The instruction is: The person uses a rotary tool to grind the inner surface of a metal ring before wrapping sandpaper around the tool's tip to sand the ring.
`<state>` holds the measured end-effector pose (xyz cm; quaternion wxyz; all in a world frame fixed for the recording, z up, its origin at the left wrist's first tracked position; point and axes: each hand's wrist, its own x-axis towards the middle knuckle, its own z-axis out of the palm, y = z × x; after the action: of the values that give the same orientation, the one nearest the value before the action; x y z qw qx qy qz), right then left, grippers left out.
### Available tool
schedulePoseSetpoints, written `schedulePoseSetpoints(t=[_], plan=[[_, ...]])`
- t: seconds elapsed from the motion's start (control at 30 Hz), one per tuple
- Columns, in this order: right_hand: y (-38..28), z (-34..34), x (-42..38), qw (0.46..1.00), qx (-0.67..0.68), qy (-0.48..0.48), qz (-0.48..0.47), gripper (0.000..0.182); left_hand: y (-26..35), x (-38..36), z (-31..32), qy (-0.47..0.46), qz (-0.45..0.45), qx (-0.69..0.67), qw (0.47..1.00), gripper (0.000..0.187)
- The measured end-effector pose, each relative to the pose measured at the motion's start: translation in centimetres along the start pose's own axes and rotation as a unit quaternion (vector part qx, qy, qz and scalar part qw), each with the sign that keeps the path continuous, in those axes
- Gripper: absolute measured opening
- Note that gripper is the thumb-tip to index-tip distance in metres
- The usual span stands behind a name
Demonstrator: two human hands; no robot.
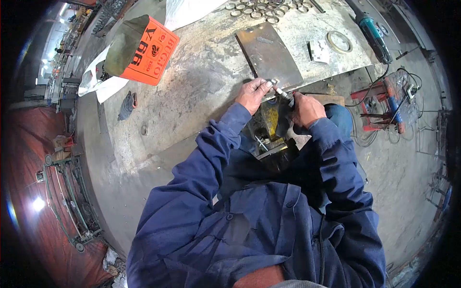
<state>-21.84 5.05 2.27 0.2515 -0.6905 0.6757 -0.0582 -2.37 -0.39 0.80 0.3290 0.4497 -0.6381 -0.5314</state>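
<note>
My left hand [251, 97] is closed at the near edge of a dark steel plate [272, 55], its thumb and fingers pinching a small shiny metal piece [274, 81]. My right hand [309, 110] is wrapped round a slim rotary hand grinder [286, 97]. The tool's pale front end points up and left, and its tip meets the small piece right beside my left thumb. Most of the tool's body is hidden in my right palm. Below both hands, a yellow object [271, 120] shows between my knees.
Many metal rings [272, 19] lie at the back of the worktable [192, 91]. A larger ring [339, 42] and a teal angle grinder [372, 36] rest at right. An orange-labelled tin [151, 53] and a dark glove [127, 105] are at left. A red stand [382, 108] is on the floor.
</note>
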Motion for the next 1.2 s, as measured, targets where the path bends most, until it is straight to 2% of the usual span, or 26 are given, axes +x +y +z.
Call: schedulePoseSetpoints(t=[0.07, 0.17, 0.2, 0.33, 0.43, 0.53, 0.6, 0.67, 0.73, 0.83, 0.97, 1.13, 1.2], plan=[[-0.3, -0.3, 0.0, 1.0, 0.009, 0.017, 0.02, 0.025, 0.0, 0.1, 0.1, -0.004, -0.015, 0.006, 1.0, 0.026], [0.0, 0.0, 0.0, 1.0, 0.003, 0.002, -0.007, 0.025, 0.2, -0.1, 0.3, 0.009, -0.018, -0.004, 1.0, 0.026], [0.2, 0.3, 0.0, 1.0, 0.006, 0.008, -0.019, 0.031, 0.0, 0.0, 0.3, 0.006, -0.017, -0.005, 1.0, 0.026], [0.1, 0.4, 0.2, 1.0, 0.014, -0.023, 0.006, 0.031, 0.2, 0.0, 0.1, 0.002, -0.001, -0.017, 1.0, 0.025], [-0.1, -0.4, -0.2, 1.0, 0.018, -0.01, -0.012, 0.025, -0.2, 0.3, 0.0, -0.006, -0.008, -0.019, 1.0, 0.024], [-0.5, -0.7, -0.2, 0.999, 0.009, 0.003, 0.034, 0.021, -0.2, 0.2, 0.1, 0.003, -0.023, -0.026, 0.999, 0.024], [0.2, 0.3, -0.1, 0.999, 0.005, 0.05, -0.003, 0.018, 0.2, 0.2, 0.3, 0.004, -0.013, -0.033, 0.999, 0.025], [0.4, 0.8, -0.1, 1.0, 0.011, 0.027, -0.008, 0.022, 0.0, 0.1, 0.4, 0.006, -0.002, -0.039, 0.999, 0.025], [0.3, 0.9, -0.1, 0.999, 0.024, 0.018, -0.024, 0.028, -0.2, 0.2, 0.0, 0.0, -0.013, 0.016, 1.0, 0.026], [-0.3, -0.4, -0.5, 1.0, 0.01, 0.001, -0.009, 0.018, 0.2, 0.1, 0.1, 0.007, -0.015, 0.007, 1.0, 0.026], [-0.4, -0.6, 0.0, 0.999, 0.015, 0.013, 0.035, 0.019, -0.3, 0.4, 0.5, 0.02, -0.021, -0.016, 0.999, 0.027], [0.9, 0.5, 0.5, 0.999, 0.033, -0.027, -0.023, 0.023, -0.3, 0.8, 0.7, 0.027, -0.014, -0.005, 1.0, 0.027], [1.5, 0.2, 0.0, 0.999, 0.028, -0.011, -0.019, 0.029, -0.3, 1.3, 0.8, 0.028, -0.015, 0.001, 1.0, 0.027]])
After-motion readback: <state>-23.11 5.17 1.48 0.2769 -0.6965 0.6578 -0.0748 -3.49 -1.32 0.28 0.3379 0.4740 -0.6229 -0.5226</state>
